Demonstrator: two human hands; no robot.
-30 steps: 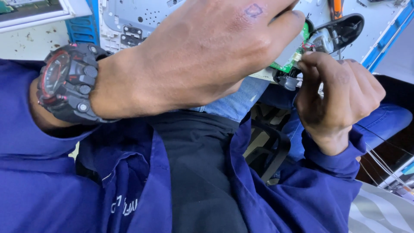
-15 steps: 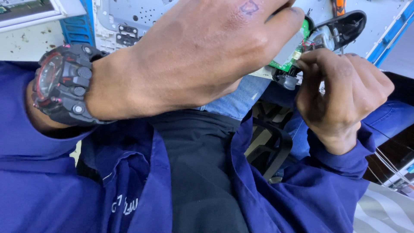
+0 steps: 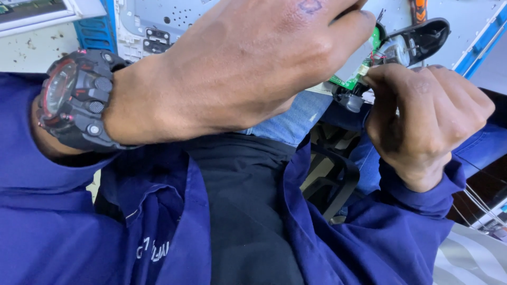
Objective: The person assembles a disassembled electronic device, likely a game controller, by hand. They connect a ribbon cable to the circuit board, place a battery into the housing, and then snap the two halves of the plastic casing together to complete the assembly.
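Behind the hands lies a pale, scuffed table (image 3: 31,50) carrying a grey perforated metal chassis (image 3: 174,18) with blue plastic edging. Fingers (image 3: 388,84) of the right hand (image 3: 428,124) are pressed together, pinching thin red and pale wires (image 3: 376,57) where they meet a small green circuit board (image 3: 359,71). Fingers (image 3: 354,24) of the left hand (image 3: 248,68) curl over the top of that board; how they grip it is hidden behind the knuckles. Held up between both hands, just above the lap, the board has a small dark round part (image 3: 351,100) hanging below it. A glossy black, curved plastic shell (image 3: 422,37) sits touching the board's far side. Judging by the open shell and exposed wiring, the assembly is apart and the wire work looks unfinished. A chunky black watch (image 3: 74,97) with red accents circles the left wrist. Smooth blue work jacket sleeves (image 3: 47,232), a black shirt and denim jeans fill the lower view.
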